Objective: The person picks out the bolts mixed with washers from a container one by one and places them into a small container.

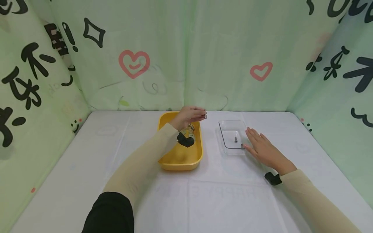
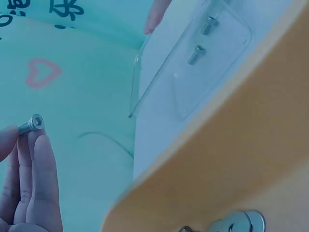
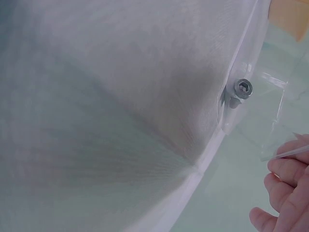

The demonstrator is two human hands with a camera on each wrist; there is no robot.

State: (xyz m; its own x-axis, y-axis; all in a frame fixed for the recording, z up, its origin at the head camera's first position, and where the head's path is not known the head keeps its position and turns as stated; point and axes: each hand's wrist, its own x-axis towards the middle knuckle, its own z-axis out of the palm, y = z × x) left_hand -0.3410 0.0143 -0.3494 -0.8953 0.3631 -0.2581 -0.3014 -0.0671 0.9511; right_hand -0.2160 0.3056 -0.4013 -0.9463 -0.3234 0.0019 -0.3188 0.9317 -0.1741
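Note:
In the head view, my left hand (image 1: 188, 117) is above the far right side of the yellow tray (image 1: 180, 158). Its thumb and fingertips pinch a socket head screw (image 2: 32, 124), its hex recess plain in the left wrist view. To the right stands a clear plastic box (image 1: 222, 137) with two similar screws (image 1: 235, 139) lying inside. Beside the box's right wall my right hand (image 1: 263, 150) rests with extended fingers, touching the edge. Round metal washers (image 2: 253, 221) and other small metal parts (image 1: 191, 127) lie in the tray, partly hidden by the left wrist.
A white cloth (image 1: 180, 204) covers the table. Light green printed curtains (image 1: 221, 42) enclose it at the back and both sides. Black wrist mounts (image 1: 272, 178) sit under both wrists. Between tray and box is a narrow strip of cloth.

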